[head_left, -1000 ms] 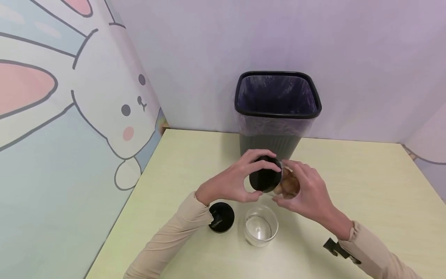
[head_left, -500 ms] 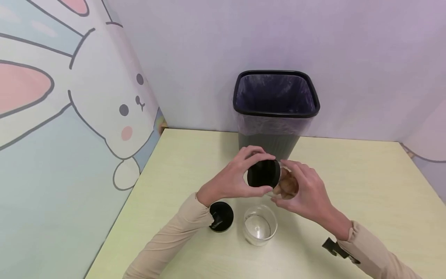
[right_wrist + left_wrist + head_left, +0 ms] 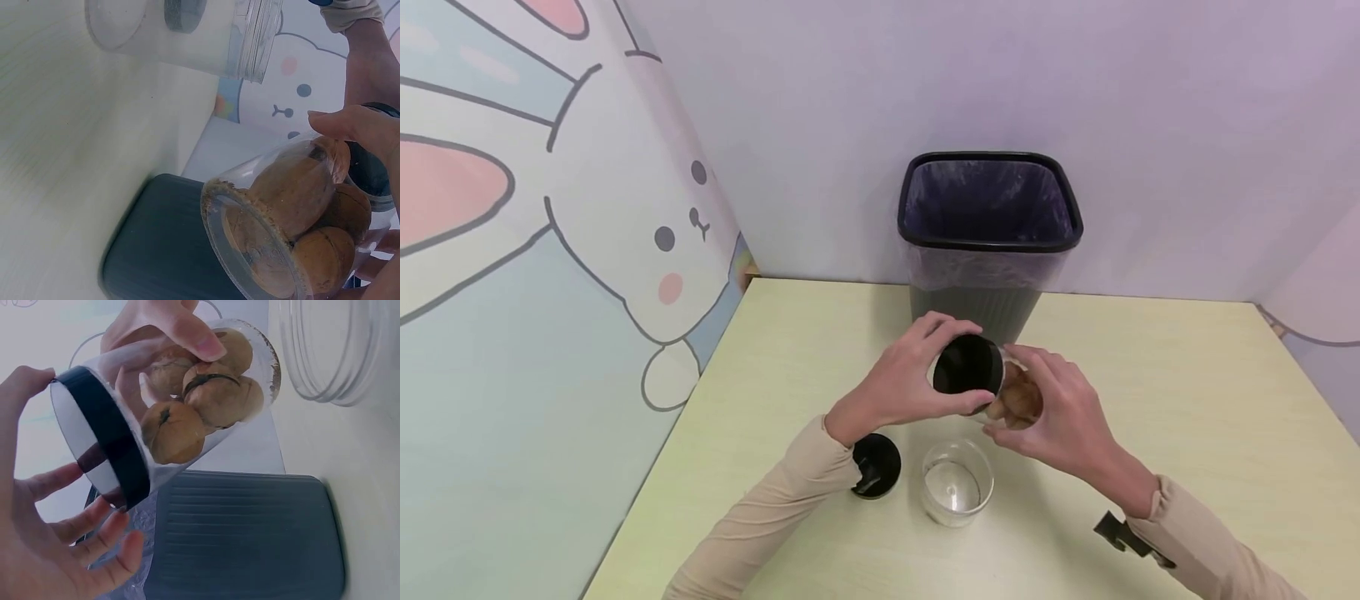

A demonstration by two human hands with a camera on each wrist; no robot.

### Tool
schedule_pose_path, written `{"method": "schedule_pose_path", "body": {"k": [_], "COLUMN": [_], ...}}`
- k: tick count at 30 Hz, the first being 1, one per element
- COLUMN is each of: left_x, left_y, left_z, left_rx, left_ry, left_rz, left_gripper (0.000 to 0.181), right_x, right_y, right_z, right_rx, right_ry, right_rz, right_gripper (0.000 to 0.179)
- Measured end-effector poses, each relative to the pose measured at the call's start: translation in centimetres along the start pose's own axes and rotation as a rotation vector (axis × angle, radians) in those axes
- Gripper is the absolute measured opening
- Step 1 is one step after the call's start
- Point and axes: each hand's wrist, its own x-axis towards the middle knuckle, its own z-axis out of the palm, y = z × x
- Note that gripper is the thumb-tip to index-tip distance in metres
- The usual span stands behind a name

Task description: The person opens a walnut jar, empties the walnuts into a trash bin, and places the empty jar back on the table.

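Above the table, my right hand [image 3: 1067,412] grips a clear jar [image 3: 134,375] that lies tilted, with several walnuts [image 3: 1021,402] inside. Its black lid [image 3: 967,367] is on the jar's end and faces left. My left hand [image 3: 910,383] holds this lid by its edge, thumb on the near side and fingers on the far side. In the left wrist view, walnuts [image 3: 212,397] lie toward the jar's base. Brown crumbs cling around the base rim [image 3: 247,212] in the right wrist view.
An uncovered clear jar [image 3: 955,500] stands on the table [image 3: 1150,375] below the hands. Left of it lies another black lid [image 3: 880,465], partly hidden by the left sleeve. Behind the hands stands a grey bin [image 3: 977,304] with a liner, against the wall.
The left hand's fingers have shifted round the lid's edge, and the lid has turned slightly in angle. The right hand keeps its hold on the jar, nearly still.
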Motion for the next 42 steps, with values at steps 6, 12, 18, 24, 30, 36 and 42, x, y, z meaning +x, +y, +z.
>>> {"method": "schedule_pose_path", "body": {"k": [6, 12, 18, 24, 30, 36, 42], "left_x": [-0.1, -0.2, -0.2, -0.2, -0.2, -0.1, 0.0], "left_y": [-0.1, 0.1, 0.3, 0.1, 0.0, 0.0, -0.2], "left_z": [-1.1, -1.5, -1.4, -1.3, -1.0, -0.9, -0.8], "left_rx": [-0.09, -0.128, -0.101, -0.094, -0.095, -0.092, -0.068], "left_ry": [-0.104, -0.175, -0.185, -0.193, -0.197, -0.19, -0.151], "left_rz": [0.15, 0.3, 0.352, 0.361, 0.364, 0.352, 0.31], "left_gripper": [0.067, 0.06, 0.059, 0.063, 0.065, 0.062, 0.061], "right_x": [-0.2, -0.3, -0.2, -0.2, -0.2, -0.3, -0.3], "right_y": [0.1, 0.2, 0.2, 0.1, 0.1, 0.1, 0.2], "right_z": [-0.2, -0.3, -0.3, -0.3, -0.3, -0.3, -0.3], "right_rx": [-0.001, 0.006, 0.008, 0.014, 0.017, 0.019, 0.031], "right_ry": [-0.004, 0.004, -0.001, 0.0, 0.001, -0.008, -0.013], "right_rz": [0.006, 0.005, -0.001, -0.005, -0.013, -0.01, -0.009], "right_gripper": [0.088, 0.086, 0.086, 0.086, 0.088, 0.089, 0.087]}}
